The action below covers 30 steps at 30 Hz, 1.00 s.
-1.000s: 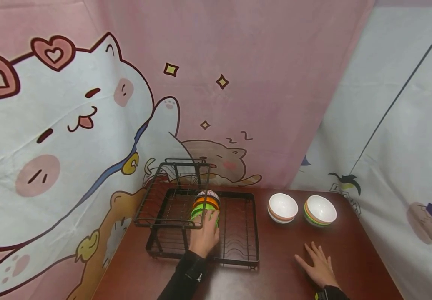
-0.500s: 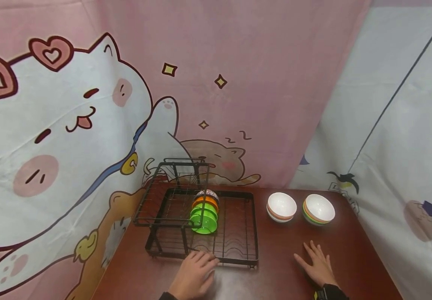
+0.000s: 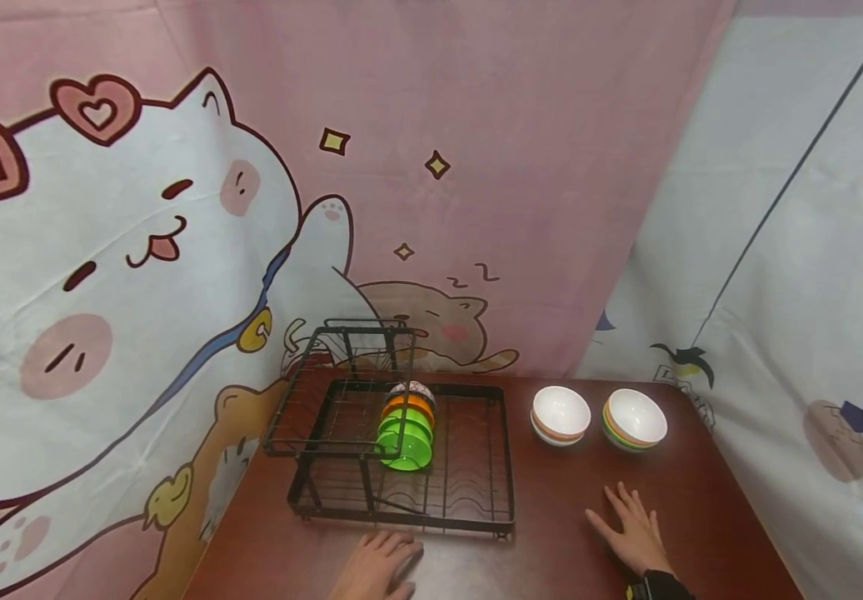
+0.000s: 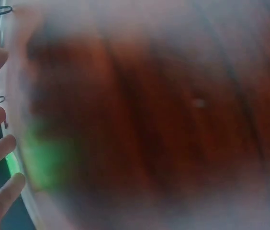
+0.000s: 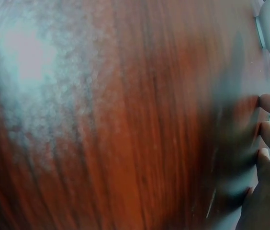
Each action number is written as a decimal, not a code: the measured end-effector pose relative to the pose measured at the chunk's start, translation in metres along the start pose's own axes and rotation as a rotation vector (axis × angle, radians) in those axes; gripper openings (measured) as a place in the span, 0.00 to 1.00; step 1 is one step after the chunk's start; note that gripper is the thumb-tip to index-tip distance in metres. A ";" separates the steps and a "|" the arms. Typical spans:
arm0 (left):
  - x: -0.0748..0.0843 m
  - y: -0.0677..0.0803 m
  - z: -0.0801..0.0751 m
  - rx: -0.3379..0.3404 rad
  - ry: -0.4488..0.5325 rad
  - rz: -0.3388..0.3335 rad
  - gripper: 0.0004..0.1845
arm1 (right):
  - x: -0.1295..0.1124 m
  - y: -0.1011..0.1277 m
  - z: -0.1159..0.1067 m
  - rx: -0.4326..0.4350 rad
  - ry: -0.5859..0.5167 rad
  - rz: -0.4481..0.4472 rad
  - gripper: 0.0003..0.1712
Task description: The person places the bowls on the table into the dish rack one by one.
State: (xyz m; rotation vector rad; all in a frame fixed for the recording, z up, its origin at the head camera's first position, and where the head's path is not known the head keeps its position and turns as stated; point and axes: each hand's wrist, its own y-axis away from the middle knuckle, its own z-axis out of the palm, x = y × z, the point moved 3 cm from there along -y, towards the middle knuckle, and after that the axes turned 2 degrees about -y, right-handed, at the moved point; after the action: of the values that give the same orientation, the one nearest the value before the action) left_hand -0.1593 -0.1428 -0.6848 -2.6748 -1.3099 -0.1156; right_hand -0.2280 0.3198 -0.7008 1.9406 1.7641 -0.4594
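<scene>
A cloth-screened nook, its setting part nursery, part kitchen in look, encloses a reddish-brown table. Creased pink-and-white cloth hangs behind and along both sides, printed with a big white cat, a sleeping cat, pink hearts and yellow stars. The kitchen note comes from a black wire rack with coloured bowls standing in it, and two bowl stacks to its right. Wood grain gleams under bright light in the right wrist view. Whether home, lab or studio lies beyond the cloth cannot be told.
</scene>
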 end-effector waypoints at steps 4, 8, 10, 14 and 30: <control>-0.004 0.003 0.008 -0.054 -0.013 -0.035 0.26 | 0.000 -0.002 0.002 -0.010 -0.006 0.005 0.52; -0.007 0.005 0.011 -0.097 -0.013 -0.079 0.26 | 0.000 -0.004 0.003 0.001 -0.012 -0.001 0.51; -0.007 0.005 0.011 -0.109 -0.010 -0.098 0.26 | 0.000 -0.006 0.003 0.006 -0.010 0.001 0.51; -0.007 0.007 0.013 -0.113 0.002 -0.118 0.27 | -0.001 -0.009 0.004 0.017 0.010 0.020 0.51; -0.007 0.008 0.018 -0.069 0.008 -0.126 0.27 | -0.080 -0.080 -0.036 0.091 -0.384 0.200 0.52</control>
State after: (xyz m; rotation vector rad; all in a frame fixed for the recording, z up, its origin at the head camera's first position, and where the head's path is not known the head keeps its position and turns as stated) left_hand -0.1574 -0.1499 -0.7048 -2.6432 -1.4983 -0.1894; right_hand -0.3193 0.2781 -0.6371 1.9108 1.3152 -0.7912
